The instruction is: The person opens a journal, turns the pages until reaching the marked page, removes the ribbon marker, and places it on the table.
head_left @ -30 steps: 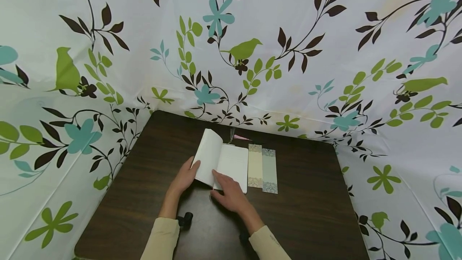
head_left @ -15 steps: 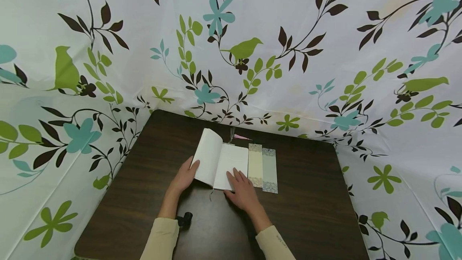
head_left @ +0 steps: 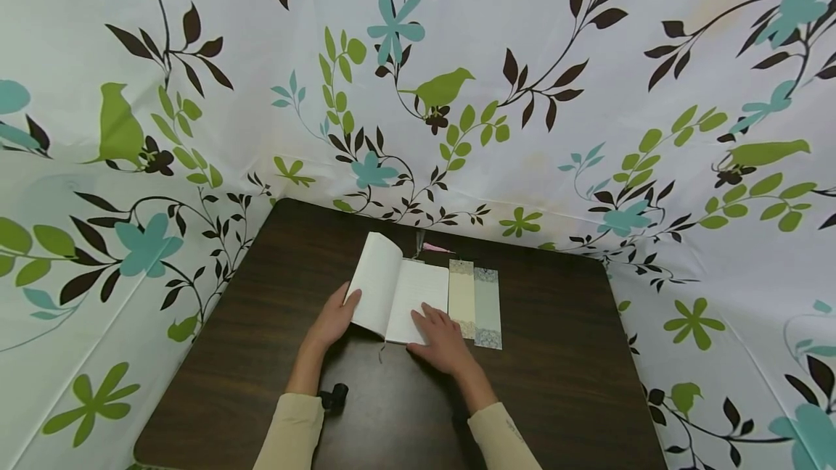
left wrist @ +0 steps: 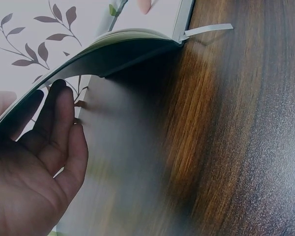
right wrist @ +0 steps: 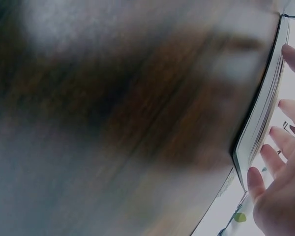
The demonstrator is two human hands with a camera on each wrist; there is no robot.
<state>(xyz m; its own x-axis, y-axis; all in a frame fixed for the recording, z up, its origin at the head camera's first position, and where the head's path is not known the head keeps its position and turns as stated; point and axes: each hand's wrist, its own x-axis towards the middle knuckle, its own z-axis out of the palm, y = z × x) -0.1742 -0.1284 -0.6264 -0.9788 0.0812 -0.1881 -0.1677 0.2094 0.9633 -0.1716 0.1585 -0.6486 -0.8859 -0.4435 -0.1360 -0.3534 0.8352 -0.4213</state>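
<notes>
Pinching the raised left half of an open notebook (head_left: 423,285) between thumb and fingers of the left hand (head_left: 333,316); showing white, faintly lined pages over a dark cover and trailing a thin ribbon (left wrist: 209,29) from the foot of the spine; lying right half flat on the dark wood-grain table (head_left: 562,383), just beside a cream strip (head_left: 461,296); reaching forward with both sleeved arms (head_left: 503,437) and resting the right hand (head_left: 445,343) on the lower right page with fingers extended, spread apart; touching near the outer corner now, rather than by the central fold as a second ago; keeping the left grip unchanged.
</notes>
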